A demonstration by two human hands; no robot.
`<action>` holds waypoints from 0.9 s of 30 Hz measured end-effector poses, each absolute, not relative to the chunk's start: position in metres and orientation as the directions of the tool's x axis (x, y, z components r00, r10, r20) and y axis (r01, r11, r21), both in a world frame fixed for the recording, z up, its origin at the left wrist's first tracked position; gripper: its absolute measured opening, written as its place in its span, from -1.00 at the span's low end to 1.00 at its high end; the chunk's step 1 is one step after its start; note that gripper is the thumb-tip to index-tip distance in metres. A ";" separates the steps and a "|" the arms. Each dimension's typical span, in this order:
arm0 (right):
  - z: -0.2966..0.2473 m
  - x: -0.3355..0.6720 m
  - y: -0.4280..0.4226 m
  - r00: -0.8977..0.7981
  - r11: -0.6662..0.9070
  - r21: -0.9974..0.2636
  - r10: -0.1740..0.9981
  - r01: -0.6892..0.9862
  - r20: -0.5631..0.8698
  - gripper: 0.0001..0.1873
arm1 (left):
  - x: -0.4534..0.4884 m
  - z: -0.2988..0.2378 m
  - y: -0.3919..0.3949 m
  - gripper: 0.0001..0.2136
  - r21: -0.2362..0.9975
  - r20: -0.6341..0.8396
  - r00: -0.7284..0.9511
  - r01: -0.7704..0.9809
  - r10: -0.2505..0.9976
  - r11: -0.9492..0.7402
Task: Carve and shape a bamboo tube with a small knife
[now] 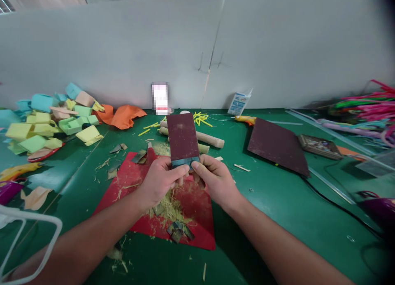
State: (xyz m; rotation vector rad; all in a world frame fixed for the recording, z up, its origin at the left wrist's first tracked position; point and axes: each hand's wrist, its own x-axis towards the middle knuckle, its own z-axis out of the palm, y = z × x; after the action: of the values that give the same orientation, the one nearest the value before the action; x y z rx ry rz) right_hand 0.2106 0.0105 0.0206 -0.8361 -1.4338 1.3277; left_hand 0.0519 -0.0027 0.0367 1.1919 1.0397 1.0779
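Observation:
Both hands hold a maroon piece of sandpaper (pixel 184 136) upright in front of me, above a red sheet (pixel 200 206). Along its lower edge runs a blue-grey strip, where the thumbs press side by side. My left hand (pixel 162 180) grips the lower left corner and my right hand (pixel 217 180) the lower right, both closed, with some fingers hidden behind. Pale shavings (pixel 169 211) and small dark scraps (pixel 180 230) lie on the red sheet below. A red-handled tool (pixel 151 154) rests just beyond my left hand, partly covered.
Pale wooden sticks (pixel 211 139) and yellow strips (pixel 202 119) lie behind the sandpaper. Folded paper pieces (pixel 40 124) pile up at left, beside orange paper (pixel 125 116). At right are a larger maroon sheet (pixel 277 147), a small tray (pixel 320 146) and coloured pipe cleaners (pixel 364 108).

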 end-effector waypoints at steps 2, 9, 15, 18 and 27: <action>0.020 0.210 0.010 -0.299 0.160 -0.979 0.935 -0.126 0.191 -0.65 | 0.051 0.036 -0.003 -0.77 0.999 -0.019 0.164 -0.046 0.986 0.027; 0.018 0.210 0.009 -0.333 0.130 -0.979 0.926 -0.159 0.178 -0.67 | 0.046 0.032 0.003 -0.60 0.989 -0.023 0.193 -0.140 0.981 0.051; 0.021 0.212 0.010 -0.334 0.121 -0.989 0.932 -0.085 0.143 -0.66 | 0.046 0.036 0.002 -0.66 0.999 0.017 -0.009 -0.028 1.000 -0.017; 0.028 0.210 0.008 -0.298 0.066 -0.998 0.953 0.023 0.056 -0.59 | 0.043 0.035 0.000 -0.53 0.911 0.268 -0.151 0.360 0.951 -0.199; 0.031 0.203 0.004 -0.295 0.038 -0.994 0.955 0.103 0.006 -0.64 | 0.040 0.032 -0.002 -0.47 0.613 0.579 0.006 0.657 0.815 -0.440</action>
State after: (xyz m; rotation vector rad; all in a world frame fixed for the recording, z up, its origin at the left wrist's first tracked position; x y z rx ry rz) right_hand 0.2028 0.0037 0.0308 -1.1161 -1.5208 1.3565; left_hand 0.0403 -0.0024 0.0325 2.1020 1.5589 1.4123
